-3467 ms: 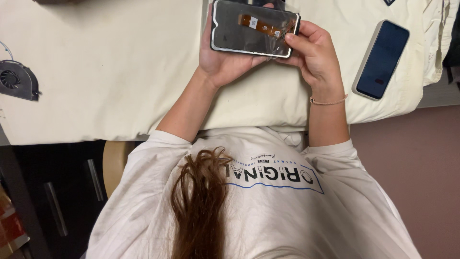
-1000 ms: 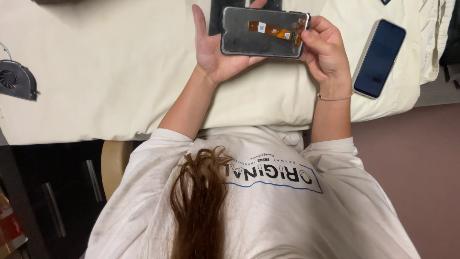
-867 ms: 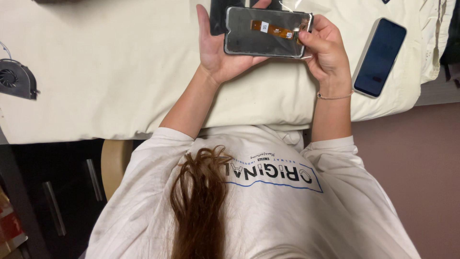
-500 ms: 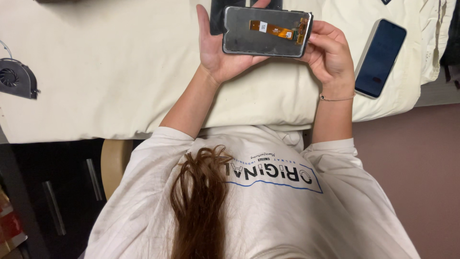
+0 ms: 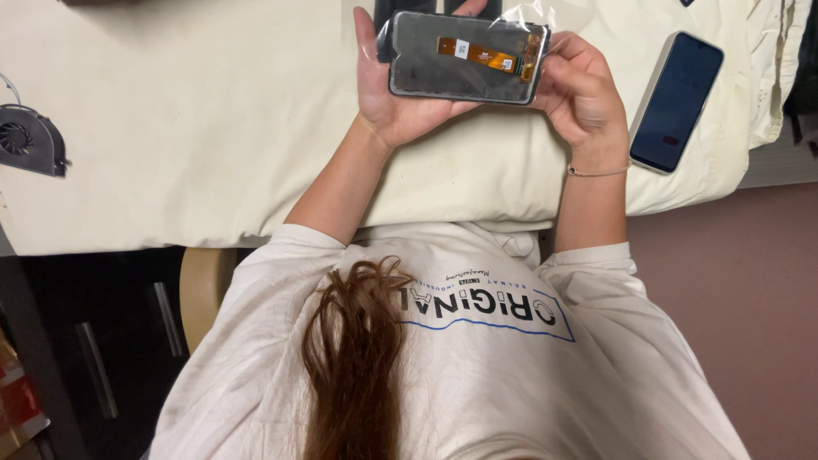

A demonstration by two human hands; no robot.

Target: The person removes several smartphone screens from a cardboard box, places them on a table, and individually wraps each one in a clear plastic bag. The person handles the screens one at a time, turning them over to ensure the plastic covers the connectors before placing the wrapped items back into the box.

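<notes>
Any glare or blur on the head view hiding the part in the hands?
Head view: light is even and soft, focus sharp. The clear film shows bright glints over the screen panel, held between the left hand and right hand; its orange ribbon cable stays readable. The phone looks dark, without glare.

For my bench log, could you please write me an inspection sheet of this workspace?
Surface: table under a cream cloth, creased at the right end.
Job's things: phone screen panel, back side up, with an orange flex ribbon; thin clear film hangs about it.
Clutter: dark phone lying screen up on the right; black cooling fan at the left edge.
Hands: left hand cradles the panel from below; right hand grips its right end.
Cables: thin wire at the fan.
Surroundings: dark drawers under the table, pinkish floor.
</notes>
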